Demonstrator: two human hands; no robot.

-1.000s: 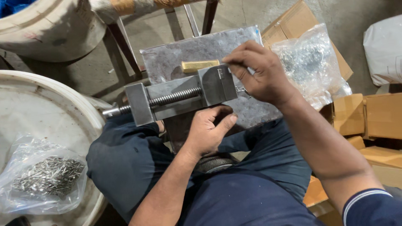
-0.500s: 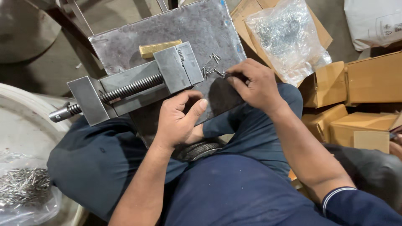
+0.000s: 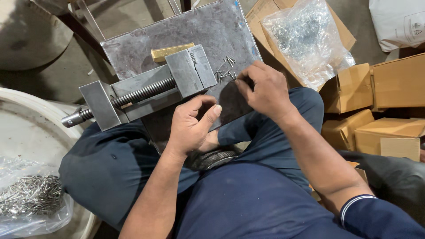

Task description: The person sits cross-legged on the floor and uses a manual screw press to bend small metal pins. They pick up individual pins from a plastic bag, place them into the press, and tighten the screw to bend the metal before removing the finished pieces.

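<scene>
A steel vise (image 3: 146, 90) with a threaded screw lies on a grey metal plate (image 3: 212, 31) resting on my lap. A brass-coloured bar (image 3: 170, 51) lies just behind the vise jaws. Several small metal pins (image 3: 225, 73) are scattered on the plate right of the vise. My right hand (image 3: 263, 90) rests on the plate with its fingertips pinched at the pins; whether it holds one is hidden. My left hand (image 3: 190, 124) hovers curled at the plate's near edge below the vise, holding nothing.
A clear bag of small metal parts (image 3: 305, 40) lies on cardboard boxes (image 3: 376, 88) at the right. A white round tub (image 3: 26, 132) at the left carries a bag of metal pins (image 3: 31, 199). A white sack (image 3: 398, 22) sits top right.
My right hand moved from the vise's jaw top down to the loose pins on the plate. My left hand stays under the vise. The view has shifted, so the plate sits higher and more central.
</scene>
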